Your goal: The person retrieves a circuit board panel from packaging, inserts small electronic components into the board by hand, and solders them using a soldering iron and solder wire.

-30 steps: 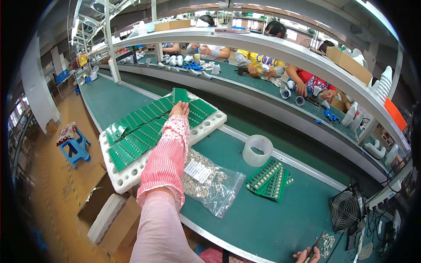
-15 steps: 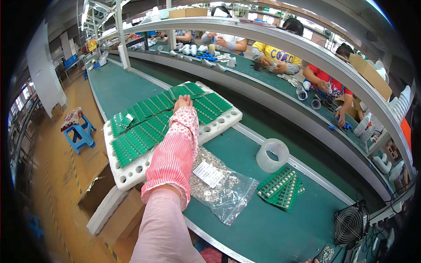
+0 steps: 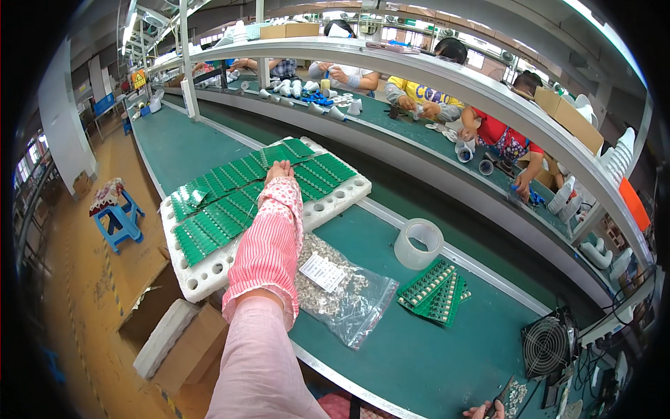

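Observation:
My left hand (image 3: 279, 170) reaches far over the white foam tray (image 3: 199, 283), in a pink sleeve cover. Its fingers are bent together on the rows of green circuit boards (image 3: 218, 227), seemingly gripping a board's edge; the fingertips are partly hidden. One small board piece lies askew on the left rows. At the bottom right edge, my right hand (image 3: 478, 410) is partly in view, closed on dark, pointed tweezers (image 3: 498, 400). A heap of small metal parts (image 3: 516, 397) lies beside their tip.
A clear bag of small parts (image 3: 338, 297) lies before the tray. Right of it are a tape roll (image 3: 419, 244) and fanned populated boards (image 3: 436, 293). A black fan (image 3: 548, 346) stands at right. Co-workers sit across the line behind a rail; a blue stool (image 3: 118, 220) stands left.
The view has shifted slightly, so the scene sits further left. My left hand stays at the boards. More of my right hand and the tweezers now shows at the bottom edge.

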Available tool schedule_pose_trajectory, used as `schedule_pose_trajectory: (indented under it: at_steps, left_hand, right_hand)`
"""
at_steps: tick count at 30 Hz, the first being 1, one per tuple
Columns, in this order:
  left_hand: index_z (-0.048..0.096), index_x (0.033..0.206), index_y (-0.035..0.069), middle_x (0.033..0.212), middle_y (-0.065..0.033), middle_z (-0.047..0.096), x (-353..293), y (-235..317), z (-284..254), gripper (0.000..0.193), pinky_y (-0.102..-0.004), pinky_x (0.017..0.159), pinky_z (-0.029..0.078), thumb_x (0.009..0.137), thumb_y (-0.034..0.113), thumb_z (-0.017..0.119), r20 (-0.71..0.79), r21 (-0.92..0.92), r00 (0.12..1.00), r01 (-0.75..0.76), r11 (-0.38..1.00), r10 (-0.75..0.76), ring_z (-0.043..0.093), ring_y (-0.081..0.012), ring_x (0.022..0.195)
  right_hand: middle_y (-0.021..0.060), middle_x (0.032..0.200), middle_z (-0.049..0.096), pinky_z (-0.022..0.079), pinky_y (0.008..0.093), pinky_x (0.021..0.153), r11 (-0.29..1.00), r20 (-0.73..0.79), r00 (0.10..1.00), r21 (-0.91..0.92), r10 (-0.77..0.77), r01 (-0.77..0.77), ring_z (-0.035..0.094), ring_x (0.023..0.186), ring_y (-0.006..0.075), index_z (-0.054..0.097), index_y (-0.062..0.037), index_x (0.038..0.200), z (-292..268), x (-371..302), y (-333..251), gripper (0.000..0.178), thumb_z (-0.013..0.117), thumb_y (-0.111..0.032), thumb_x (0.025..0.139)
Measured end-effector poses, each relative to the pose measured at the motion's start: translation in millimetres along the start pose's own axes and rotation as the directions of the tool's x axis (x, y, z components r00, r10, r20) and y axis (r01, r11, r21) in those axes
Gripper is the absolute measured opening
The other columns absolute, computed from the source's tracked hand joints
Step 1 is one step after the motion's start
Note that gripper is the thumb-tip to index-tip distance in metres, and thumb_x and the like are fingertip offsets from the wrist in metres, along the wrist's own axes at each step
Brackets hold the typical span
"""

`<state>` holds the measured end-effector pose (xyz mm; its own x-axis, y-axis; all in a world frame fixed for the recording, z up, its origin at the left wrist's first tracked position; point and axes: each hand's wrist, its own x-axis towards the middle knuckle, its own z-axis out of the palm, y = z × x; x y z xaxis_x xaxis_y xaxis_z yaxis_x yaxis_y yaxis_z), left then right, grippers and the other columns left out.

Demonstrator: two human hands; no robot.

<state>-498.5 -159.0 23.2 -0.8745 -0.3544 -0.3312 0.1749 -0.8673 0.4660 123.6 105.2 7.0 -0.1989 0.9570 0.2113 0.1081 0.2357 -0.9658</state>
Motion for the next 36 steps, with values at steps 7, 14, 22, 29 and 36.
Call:
schedule_pose_trajectory:
  at_steps: [7, 14, 22, 29, 36]
  left_hand:
    - [0.045, 0.124, 0.003, 0.119, -0.0130, 0.056, -22.4, 21.1, -15.1, 0.033, -0.0385, 0.098, 0.038, 0.095, 0.018, 0.050, 0.028, 0.010, 0.998, -0.065, 0.998, 0.065, 0.055, -0.0257, 0.111]
    - [0.045, 0.121, 0.005, 0.114, -0.0109, 0.058, -78.6, 60.7, -50.0, 0.031, -0.0385, 0.094, 0.041, 0.093, 0.017, 0.054, -0.024, -0.069, 0.993, -0.120, 0.990, 0.118, 0.057, -0.0253, 0.107]
    - [0.048, 0.114, 0.008, 0.109, -0.0043, 0.059, -152.1, 90.4, -105.0, 0.026, -0.0358, 0.087, 0.044, 0.093, 0.021, 0.055, -0.027, -0.104, 0.997, -0.079, 0.991, 0.076, 0.059, -0.0207, 0.101]
    - [0.046, 0.115, 0.010, 0.108, -0.0027, 0.059, -157.3, 105.1, -137.6, 0.026, -0.0339, 0.086, 0.043, 0.093, 0.021, 0.055, -0.107, -0.098, 0.980, -0.176, 0.979, 0.166, 0.059, -0.0191, 0.100]
    - [0.041, 0.118, 0.005, 0.116, -0.0050, 0.055, -146.5, 119.2, -159.6, 0.025, -0.0337, 0.087, 0.043, 0.096, 0.017, 0.039, -0.050, -0.075, 0.994, -0.099, 0.992, 0.095, 0.057, -0.0203, 0.105]
  right_hand:
    - [0.0138, 0.083, 0.056, 0.046, 0.0315, 0.068, 0.999, 0.026, 0.999, 0.025, -0.042, 0.041, 0.054, 0.073, 0.0210, 0.045, -0.0001, 0.121, -3.7, 1.6, 3.4, 0.035, 0.055, -0.013, 0.089]
    - [0.0149, 0.084, 0.056, 0.047, 0.0318, 0.067, 0.993, 0.081, 0.990, -0.029, -0.115, 0.118, 0.055, 0.072, 0.0214, 0.045, 0.0012, 0.120, -11.2, 0.6, 2.7, 0.035, 0.055, -0.014, 0.090]
    - [0.0144, 0.087, 0.056, 0.047, 0.0305, 0.065, 0.986, 0.094, 0.987, 0.118, -0.127, 0.116, 0.055, 0.073, 0.0215, 0.047, 0.0013, 0.118, -10.0, 1.8, 5.3, 0.035, 0.057, -0.018, 0.091]
    - [0.0124, 0.085, 0.053, 0.045, 0.0299, 0.062, 0.981, 0.111, 0.988, 0.174, -0.107, 0.087, 0.052, 0.071, 0.0193, 0.049, 0.0014, 0.115, -11.9, -0.6, -11.8, 0.031, 0.057, -0.013, 0.088]
    - [0.0105, 0.103, 0.051, 0.046, 0.0233, 0.065, 0.981, 0.166, 0.983, 0.186, -0.077, 0.045, 0.050, 0.073, 0.0106, 0.045, -0.0021, 0.120, -16.4, 2.5, 9.6, 0.028, 0.047, -0.011, 0.094]
